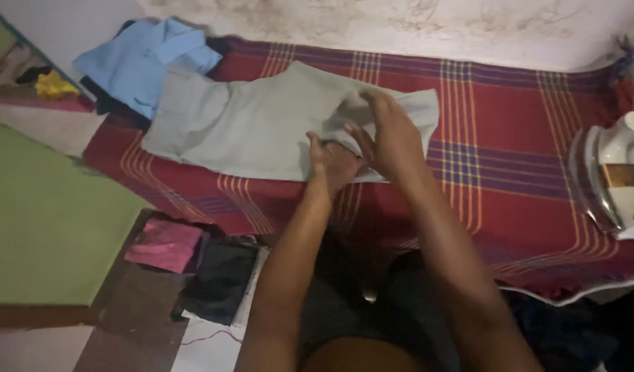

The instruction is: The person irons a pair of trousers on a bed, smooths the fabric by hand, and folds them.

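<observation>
A pale grey garment (248, 124) lies spread on a red checked cloth (510, 158) that covers the floor by the wall. My left hand (331, 162) presses flat on the garment's near right edge, fingers apart. Just above it, my right hand (386, 138) rests on the garment's right end, where the fabric is bunched and folded over; whether its fingers pinch the fabric is hidden.
A light blue shirt (141, 58) lies crumpled at the cloth's far left corner. A white clothes iron (617, 172) stands at the right edge. Pink cloth (164, 244) and dark cloth (220, 279) sit folded on the floor near left. A green mat (48, 227) lies left.
</observation>
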